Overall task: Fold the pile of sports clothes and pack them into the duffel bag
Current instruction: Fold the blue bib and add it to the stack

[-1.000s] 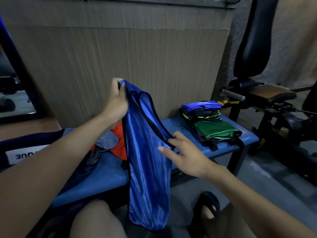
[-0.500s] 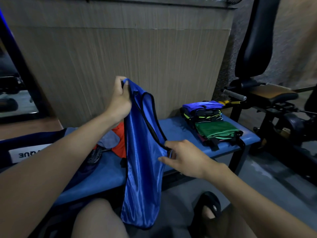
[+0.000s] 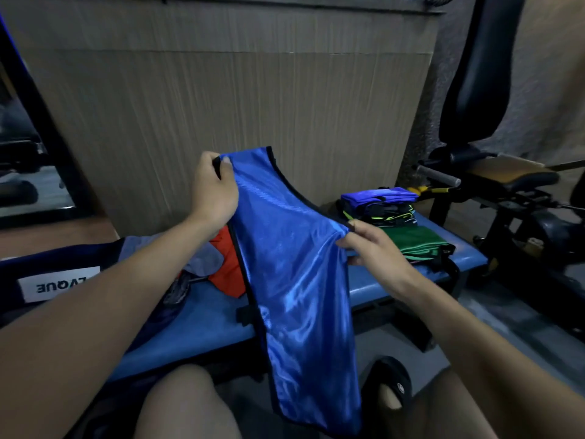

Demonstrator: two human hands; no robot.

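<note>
Left hand (image 3: 213,193) & right hand (image 3: 372,245) pinch blue vest (image 3: 291,267), prob. by its shoulders.

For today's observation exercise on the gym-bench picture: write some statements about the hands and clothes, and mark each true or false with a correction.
1. Both hands hold the blue garment. True.
2. The left hand grips it higher than the right hand. True.
3. The folded stack lies on the floor. False: it sits on the blue bench.
4. The green garment hangs from the right hand. False: it lies folded on the bench.
</note>
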